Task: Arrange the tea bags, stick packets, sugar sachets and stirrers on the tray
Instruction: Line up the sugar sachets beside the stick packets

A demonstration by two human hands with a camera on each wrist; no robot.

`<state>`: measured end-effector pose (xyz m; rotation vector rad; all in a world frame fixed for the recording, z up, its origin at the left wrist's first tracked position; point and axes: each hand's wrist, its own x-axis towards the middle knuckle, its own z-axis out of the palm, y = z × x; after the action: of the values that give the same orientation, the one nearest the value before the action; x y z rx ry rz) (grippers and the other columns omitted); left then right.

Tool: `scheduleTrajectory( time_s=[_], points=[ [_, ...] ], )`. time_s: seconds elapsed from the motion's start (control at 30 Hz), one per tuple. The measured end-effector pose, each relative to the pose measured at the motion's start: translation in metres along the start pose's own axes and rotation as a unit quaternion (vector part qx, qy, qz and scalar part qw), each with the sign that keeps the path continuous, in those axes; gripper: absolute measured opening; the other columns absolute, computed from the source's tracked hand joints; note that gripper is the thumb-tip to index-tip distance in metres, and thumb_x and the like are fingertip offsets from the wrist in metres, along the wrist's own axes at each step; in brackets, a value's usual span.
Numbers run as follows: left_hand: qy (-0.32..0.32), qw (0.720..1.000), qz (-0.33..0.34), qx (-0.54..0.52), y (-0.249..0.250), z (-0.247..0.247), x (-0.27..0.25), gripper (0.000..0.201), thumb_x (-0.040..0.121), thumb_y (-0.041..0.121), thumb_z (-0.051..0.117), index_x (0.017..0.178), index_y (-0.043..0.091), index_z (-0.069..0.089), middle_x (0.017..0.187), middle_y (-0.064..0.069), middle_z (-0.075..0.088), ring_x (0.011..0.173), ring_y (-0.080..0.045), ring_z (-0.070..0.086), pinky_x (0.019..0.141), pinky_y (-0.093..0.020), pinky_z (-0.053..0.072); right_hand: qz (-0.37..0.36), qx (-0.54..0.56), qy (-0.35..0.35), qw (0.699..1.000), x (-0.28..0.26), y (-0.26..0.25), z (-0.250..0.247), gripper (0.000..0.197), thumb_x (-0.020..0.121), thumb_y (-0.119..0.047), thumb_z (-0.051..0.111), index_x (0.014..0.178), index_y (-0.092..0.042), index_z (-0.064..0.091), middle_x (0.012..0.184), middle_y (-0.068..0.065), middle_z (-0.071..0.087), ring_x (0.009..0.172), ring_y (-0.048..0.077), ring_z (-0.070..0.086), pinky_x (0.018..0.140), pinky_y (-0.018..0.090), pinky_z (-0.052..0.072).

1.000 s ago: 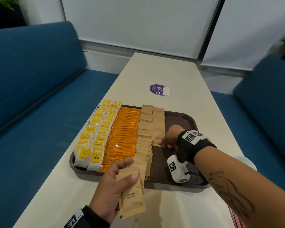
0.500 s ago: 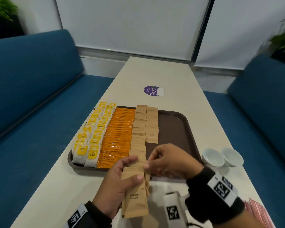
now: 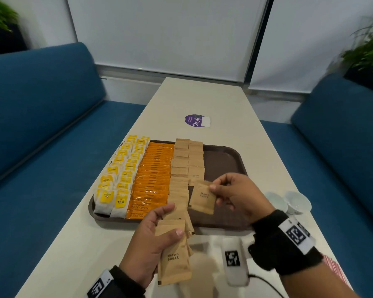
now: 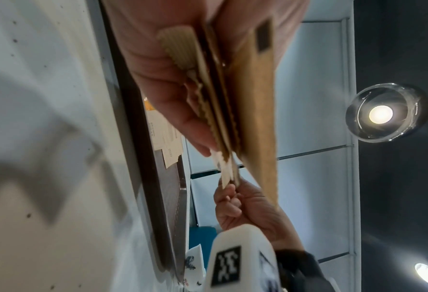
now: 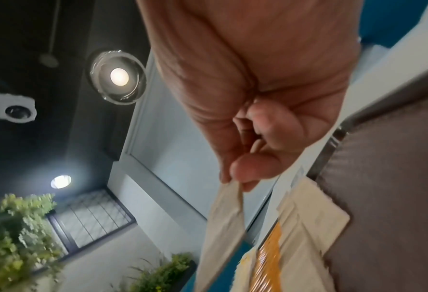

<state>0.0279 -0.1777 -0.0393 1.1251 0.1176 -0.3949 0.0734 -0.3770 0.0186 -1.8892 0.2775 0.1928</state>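
Pinching one brown paper sugar sachet (image 3: 202, 197) w/ my right hand (image 3: 238, 195) over the dark brown plastic tray (image 3: 224, 160); left hand (image 3: 154, 244) grips the spare sachet stack (image 3: 174, 252). Grip's only at a corner, so it could swing & land crooked, nudging the sachet row (image 3: 196, 160).

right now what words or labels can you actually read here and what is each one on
"BROWN SUGAR": top sachet of the stack in the left hand.
"BROWN SUGAR", faint: single sachet pinched by the right hand.
"TEA": nearest tea bag tag.
"AMERICAN BLACK COFFEE": nearest orange stick packets.
"ClayG": purple table sticker; its smaller print is unreadable.
Wrist markers: patterns only.
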Motion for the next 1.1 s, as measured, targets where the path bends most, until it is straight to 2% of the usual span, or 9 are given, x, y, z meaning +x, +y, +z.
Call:
scheduleTrajectory(
  time_s=[0.1, 0.27, 0.37, 0.53, 0.67, 0.83, 0.93, 1.03, 1.1],
  points=[
    [0.006, 1.0, -0.006, 0.002, 0.001, -0.007, 0.001, 0.051, 0.071, -0.015, 0.065, 0.11, 0.019, 0.061, 0.113, -0.005, 0.063, 0.097, -0.029, 0.065, 0.064, -0.035, 0.058, -0.009, -0.087, 0.041, 0.995, 0.03, -0.012, -0.006, 0.007, 0.089, -0.014, 0.063, 0.083, -0.014, 0.059, 0.075, 0.001, 0.068, 0.053, 0.006, 0.057, 0.041, 0.012, 0.039],
    [0.014, 1.0, -0.016, -0.002, 0.003, -0.017, 0.005, 0.05, 0.072, -0.014, 0.066, 0.109, 0.02, 0.061, 0.109, -0.004, 0.065, 0.093, -0.028, 0.066, 0.061, -0.034, 0.058, 0.042, -0.148, 0.04, 0.987, 0.086, -0.015, 0.003, 0.007, 0.09, -0.012, 0.062, 0.084, -0.012, 0.058, 0.082, 0.004, 0.067, 0.055, 0.008, 0.055, 0.038, 0.013, 0.038],
    [0.019, 1.0, -0.012, 0.008, 0.005, -0.022, 0.009, 0.051, 0.07, -0.013, 0.068, 0.109, 0.019, 0.062, 0.108, -0.003, 0.065, 0.094, -0.026, 0.066, 0.062, -0.033, 0.057, 0.088, -0.15, 0.021, 0.985, 0.113, -0.012, 0.013, 0.009, 0.09, -0.008, 0.062, 0.082, -0.01, 0.057, 0.089, 0.01, 0.067, 0.061, 0.013, 0.057, 0.05, 0.019, 0.048],
    [0.026, 1.0, -0.006, 0.009, 0.007, -0.027, 0.015, 0.051, 0.069, -0.012, 0.068, 0.109, 0.019, 0.062, 0.105, -0.001, 0.067, 0.09, -0.023, 0.069, 0.061, -0.031, 0.057, 0.172, -0.251, -0.017, 0.952, 0.146, -0.011, 0.024, 0.014, 0.091, -0.016, 0.06, 0.081, -0.009, 0.053, 0.074, 0.004, 0.058, 0.058, 0.012, 0.052, 0.07, 0.024, 0.049],
    [0.025, 1.0, -0.004, 0.013, 0.004, -0.03, 0.017, 0.05, 0.069, -0.014, 0.067, 0.108, 0.018, 0.062, 0.103, 0.001, 0.067, 0.081, -0.014, 0.07, 0.058, -0.027, 0.055, 0.236, -0.304, -0.033, 0.922, 0.151, -0.019, 0.029, 0.019, 0.093, -0.021, 0.059, 0.079, -0.009, 0.052, 0.066, 0.003, 0.058, 0.053, 0.011, 0.052, 0.051, 0.024, 0.042],
    [0.02, 1.0, -0.012, 0.012, 0.0, -0.027, 0.021, 0.054, 0.068, -0.013, 0.068, 0.11, 0.021, 0.061, 0.108, -0.004, 0.067, 0.094, -0.026, 0.068, 0.064, -0.033, 0.056, 0.201, -0.296, -0.017, 0.933, 0.141, -0.02, 0.026, 0.016, 0.089, -0.02, 0.064, 0.08, -0.008, 0.057, 0.064, 0.0, 0.06, 0.051, 0.009, 0.055, 0.049, 0.023, 0.043],
    [0.01, 1.0, -0.01, 0.015, 0.002, -0.023, 0.018, 0.057, 0.067, -0.012, 0.069, 0.111, 0.022, 0.06, 0.103, -0.004, 0.069, 0.09, -0.025, 0.069, 0.064, -0.034, 0.057, 0.087, -0.241, 0.017, 0.966, 0.115, -0.024, 0.019, 0.013, 0.087, -0.02, 0.066, 0.092, -0.009, 0.06, 0.071, 0.0, 0.059, 0.058, 0.009, 0.055, 0.05, 0.019, 0.041],
    [0.0, 1.0, -0.005, 0.014, 0.003, -0.019, 0.014, 0.063, 0.061, -0.008, 0.071, 0.114, 0.024, 0.058, 0.106, -0.006, 0.068, 0.093, -0.028, 0.068, 0.066, -0.035, 0.057, -0.016, -0.206, -0.056, 0.977, 0.071, -0.03, 0.017, 0.013, 0.085, -0.028, 0.067, 0.086, -0.017, 0.06, 0.077, -0.004, 0.061, 0.066, 0.007, 0.056, 0.054, 0.017, 0.044],
    [-0.009, 1.0, -0.002, 0.013, 0.003, -0.014, 0.011, 0.065, 0.062, -0.009, 0.071, 0.116, 0.024, 0.057, 0.109, -0.009, 0.067, 0.096, -0.031, 0.067, 0.068, -0.036, 0.058, -0.021, -0.195, -0.132, 0.972, 0.041, -0.03, 0.02, 0.017, 0.082, -0.035, 0.069, 0.085, -0.019, 0.062, 0.075, -0.006, 0.063, 0.064, 0.006, 0.056, 0.057, 0.018, 0.045]
  ],
)
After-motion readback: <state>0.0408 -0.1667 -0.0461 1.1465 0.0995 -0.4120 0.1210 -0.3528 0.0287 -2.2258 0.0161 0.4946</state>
